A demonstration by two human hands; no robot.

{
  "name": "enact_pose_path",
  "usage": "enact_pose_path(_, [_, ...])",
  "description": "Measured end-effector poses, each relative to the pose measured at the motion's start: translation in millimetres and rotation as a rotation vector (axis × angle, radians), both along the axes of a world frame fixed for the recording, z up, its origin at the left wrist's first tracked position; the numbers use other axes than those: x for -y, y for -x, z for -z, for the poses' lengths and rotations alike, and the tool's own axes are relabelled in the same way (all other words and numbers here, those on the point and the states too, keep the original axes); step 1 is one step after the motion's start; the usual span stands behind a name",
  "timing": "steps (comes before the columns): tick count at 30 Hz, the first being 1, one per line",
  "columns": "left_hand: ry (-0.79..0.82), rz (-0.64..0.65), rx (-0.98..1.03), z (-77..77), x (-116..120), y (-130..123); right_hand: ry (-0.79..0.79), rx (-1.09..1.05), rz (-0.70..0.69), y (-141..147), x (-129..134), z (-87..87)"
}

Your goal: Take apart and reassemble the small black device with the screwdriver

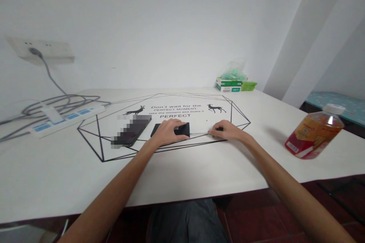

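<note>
On the white table (199, 171) lies a flat black rectangular object (186, 129), and my left hand (168, 132) rests over it, thumb and fingers gripping its top and edges. To the right, my right hand (224, 130) is closed around a small dark item (219, 129), only partly visible between the fingers. A thin light line, perhaps a cable, runs between the black object and my right hand. A dark phone (137, 131), partly pixelated, lies left of my left hand.
A white power strip (68, 121) and coiled grey cables (76, 100) lie at the left. An orange drink bottle (315, 133) stands at the right. Green and white boxes (229, 84) with a plastic bag (235, 70) sit by the back wall.
</note>
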State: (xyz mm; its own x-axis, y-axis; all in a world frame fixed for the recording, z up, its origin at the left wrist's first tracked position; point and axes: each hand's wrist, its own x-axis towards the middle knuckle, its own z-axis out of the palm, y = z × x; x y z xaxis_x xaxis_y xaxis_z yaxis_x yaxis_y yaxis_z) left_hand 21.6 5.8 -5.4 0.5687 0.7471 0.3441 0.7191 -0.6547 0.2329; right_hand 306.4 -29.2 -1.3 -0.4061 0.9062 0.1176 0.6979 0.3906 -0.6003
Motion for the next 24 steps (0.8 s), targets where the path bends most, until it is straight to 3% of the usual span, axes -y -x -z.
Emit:
enact_pose_path(11, [-0.008,0.004,-0.043,1.2,-0.8,2.0,-0.075,-0.059,-0.028,1.8,-1.4,5.1])
enact_pose_path(21, [-0.004,-0.001,-0.045,2.3,-2.0,2.6,0.108,-0.001,-0.041,12.3,11.3,-6.3])
enact_pose_path(24, [0.011,-0.009,-0.039,1.6,-2.3,1.8,0.099,0.023,-0.044,12.1,9.7,-4.8])
